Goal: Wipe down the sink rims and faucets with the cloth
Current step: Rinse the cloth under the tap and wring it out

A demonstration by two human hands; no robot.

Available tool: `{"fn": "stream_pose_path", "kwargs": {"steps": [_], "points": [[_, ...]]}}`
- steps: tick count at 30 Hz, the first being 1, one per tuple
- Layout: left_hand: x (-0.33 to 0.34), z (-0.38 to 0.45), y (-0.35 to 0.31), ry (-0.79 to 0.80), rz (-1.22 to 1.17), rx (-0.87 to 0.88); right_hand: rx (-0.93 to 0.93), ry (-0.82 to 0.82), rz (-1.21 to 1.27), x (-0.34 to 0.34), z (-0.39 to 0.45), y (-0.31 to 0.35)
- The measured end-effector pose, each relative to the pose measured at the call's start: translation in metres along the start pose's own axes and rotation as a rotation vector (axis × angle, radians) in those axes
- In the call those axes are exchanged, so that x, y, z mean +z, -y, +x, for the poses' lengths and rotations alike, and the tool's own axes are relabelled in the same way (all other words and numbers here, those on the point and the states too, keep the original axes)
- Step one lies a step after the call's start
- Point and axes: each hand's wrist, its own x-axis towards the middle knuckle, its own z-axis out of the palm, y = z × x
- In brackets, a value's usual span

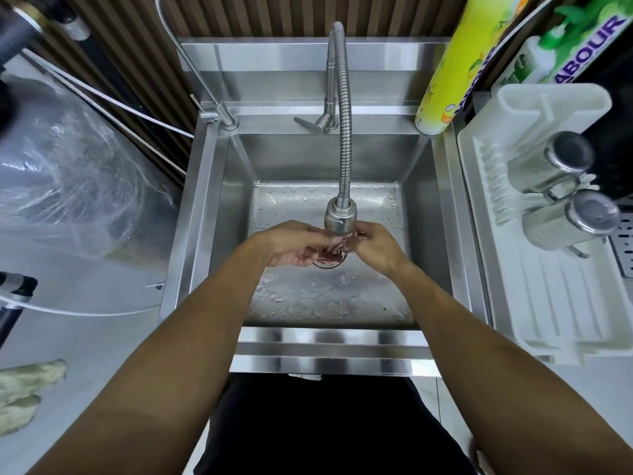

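Both hands [337,245] cupped beneath faucet [339,219]

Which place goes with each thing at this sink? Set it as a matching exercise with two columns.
Things:
1. yellow spray can
2. two steel cups
3. crumpled pale cloth
4. flexible steel faucet head

Places:
A. counter, near left
B. just above both hands
C. sink's back right corner
D. white plastic drying rack

Pairs: 1-C, 2-D, 3-A, 4-B
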Motion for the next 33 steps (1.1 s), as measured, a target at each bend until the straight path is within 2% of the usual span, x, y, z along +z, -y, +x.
{"fn": "stream_pose_path", "kwargs": {"steps": [3,5,10,12,14,16,19,24,27,29,31,33], "points": [[-0.01,0.001,0.003,-0.137,0.231,0.046,0.068,-0.079,0.226,-0.004,-0.001,0.001],[-0.013,0.003,0.004,-0.234,0.266,0.098,0.132,-0.089,0.391,-0.002,0.001,0.0],[-0.002,0.01,0.011,-0.147,-0.054,0.25,0.205,-0.037,0.693,0.003,0.006,0.006],[0.004,0.016,0.017,-0.201,-0.166,0.263,0.215,0.038,0.79,-0.001,0.006,0.01],[0.007,0.017,0.02,-0.302,-0.18,0.253,0.245,0.097,0.878,-0.006,0.005,0.008],[0.005,0.014,0.025,-0.329,-0.167,0.248,0.273,0.08,0.856,-0.005,-0.002,0.007],[-0.005,0.011,0.034,-0.26,-0.16,0.202,0.222,-0.028,0.688,0.006,-0.01,0.014],[0.0,0.004,0.029,-0.387,0.081,0.243,0.216,-0.088,0.528,0.013,-0.012,0.012],[0.008,0.004,0.015,-0.223,0.272,0.179,0.235,-0.145,0.566,0.006,-0.007,0.005],[0.016,0.009,0.008,-0.125,0.63,0.164,0.257,-0.112,0.684,-0.003,-0.001,0.002],[0.027,0.015,0.005,-0.263,0.958,0.259,0.236,-0.029,0.691,-0.008,0.003,0.002],[0.032,0.019,-0.003,-0.427,0.904,0.301,0.161,0.041,0.527,-0.009,0.001,0.007]]}}
